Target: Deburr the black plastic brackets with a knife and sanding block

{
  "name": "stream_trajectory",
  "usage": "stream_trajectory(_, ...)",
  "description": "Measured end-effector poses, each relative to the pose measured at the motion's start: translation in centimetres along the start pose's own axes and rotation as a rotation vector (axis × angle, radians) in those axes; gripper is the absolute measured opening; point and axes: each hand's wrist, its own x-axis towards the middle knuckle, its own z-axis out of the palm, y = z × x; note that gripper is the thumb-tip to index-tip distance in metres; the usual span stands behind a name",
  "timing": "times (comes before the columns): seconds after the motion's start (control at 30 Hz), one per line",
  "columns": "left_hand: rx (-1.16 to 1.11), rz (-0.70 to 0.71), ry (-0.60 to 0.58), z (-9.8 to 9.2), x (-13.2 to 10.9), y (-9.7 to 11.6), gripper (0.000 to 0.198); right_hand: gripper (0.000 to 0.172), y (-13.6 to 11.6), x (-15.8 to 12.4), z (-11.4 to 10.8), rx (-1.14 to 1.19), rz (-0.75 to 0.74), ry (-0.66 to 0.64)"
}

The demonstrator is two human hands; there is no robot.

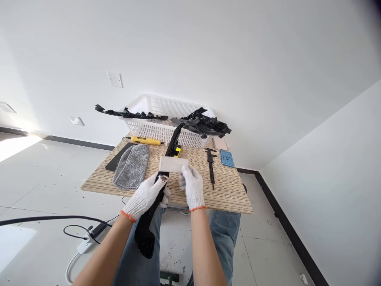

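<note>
Towards six o'clock on the counter (229,194), the left hand (149,194) wraps its fingers around a long black bar (145,225), which slants from twelve o'clock down past the near edge to seven. The right hand (192,186) pinches one end of a pale strip (172,164) in its fingers, crosswise over the bar; whether the two touch is unclear. Work on this bar looks under way, unfinished; black pieces at eleven (135,115) and one o'clock (205,126) rest at the basket (145,130), done or waiting, I cannot tell. The bar seems hard, smooth plastic, notched farther up; the strip is flat, the basket slatted, the grey cloth (133,167) at nine fuzzy
</note>
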Motion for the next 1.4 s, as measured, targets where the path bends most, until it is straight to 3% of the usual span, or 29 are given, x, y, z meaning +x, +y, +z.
stream_trajectory(0.07, -0.004, 0.006, -0.003, 0.0, 0.0, 0.0, 0.039, 0.040, 0.1, 0.1, 0.0, 0.006, -0.003, 0.026)
stream_trajectory(0.17, -0.014, -0.007, 0.003, 0.1, 0.1, -0.1, 0.038, 0.040, 0.0, 0.1, 0.0, -0.081, 0.010, -0.039)
stream_trajectory(0.27, -0.023, -0.008, 0.005, 0.1, 0.1, -0.2, 0.038, 0.041, -0.1, 0.1, 0.1, -0.008, 0.005, 0.055)
stream_trajectory(0.4, -0.049, -0.020, 0.014, 0.2, 0.0, 0.0, 0.037, 0.040, -0.3, 0.0, 0.1, -0.114, 0.020, -0.036)
stream_trajectory(0.5, -0.101, -0.032, 0.010, 0.4, -0.1, 0.2, 0.037, 0.040, -0.3, -0.2, 0.2, -0.017, 0.009, 0.056)
stream_trajectory(0.67, -0.195, -0.034, 0.022, 0.7, 0.0, 0.2, 0.041, 0.037, -0.1, -0.2, 0.0, -0.050, 0.028, -0.064)
stream_trajectory(0.8, -0.202, -0.007, 0.035, 0.6, 0.1, -0.2, 0.042, 0.043, 0.0, 0.0, -0.8, 0.145, -0.051, 0.033)
stream_trajectory(1.0, -0.196, -0.006, 0.005, 0.4, 0.2, -0.4, 0.039, 0.044, -0.3, -1.1, -1.5, 0.249, -0.090, -0.107)
stream_trajectory(1.1, -0.118, -0.003, 0.026, 0.3, 0.2, -0.4, 0.036, 0.037, -0.1, -1.1, -0.7, 0.099, -0.058, -0.134)
stream_trajectory(1.2, -0.100, 0.001, 0.016, 0.3, 0.2, -0.4, 0.035, 0.027, 0.4, -0.2, 0.7, -0.063, -0.120, -0.026)
stream_trajectory(1.3, -0.127, -0.015, -0.007, 0.4, 0.1, -0.3, 0.033, 0.023, 0.9, 0.8, 2.0, 0.011, -0.199, 0.142)
stream_trajectory(1.4, -0.119, -0.015, -0.013, 0.5, -0.1, -0.1, 0.034, 0.022, 1.2, 1.1, 2.5, 0.033, -0.243, 0.086)
